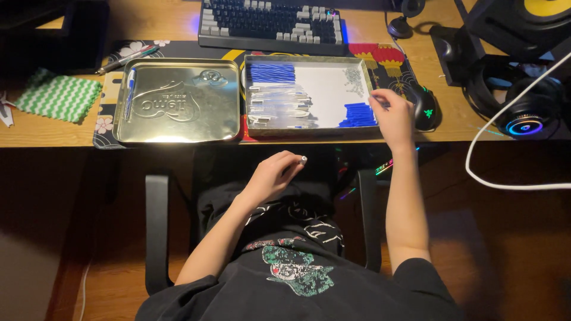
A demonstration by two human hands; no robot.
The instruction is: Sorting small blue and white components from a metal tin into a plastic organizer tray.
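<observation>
On the wooden desk [53, 128], cut off at the top edge: keyboard [270, 24], speaker [523, 21], a dark shape at far left too dim to identify. Headphones [523, 104] at right, half lost in shadow, white cable [505, 148] looping past. Gold tin lid [178, 101] lying flat left of centre, embossed lettering across it, a blue-and-white pen [130, 89] resting along its left side. Just beside it, open tin tray [306, 59] lined in white: blue pen parts [272, 72] stacked top left, clear tubes [279, 107] below them, more blue pieces [358, 114] bottom right, tiny greyish bits top right too small to identify. Green-and-white zigzag cloth [58, 96] at far left. Black mouse [423, 106] partly hidden behind right hand [392, 116], fingers pinched at the tray's right edge near the blue pieces; whatever sits between them, cannot tell. Left hand [270, 175] held low over the lap, below the desk edge, curled closed around a small white-tipped piece [303, 160] poking out past the thumb.
</observation>
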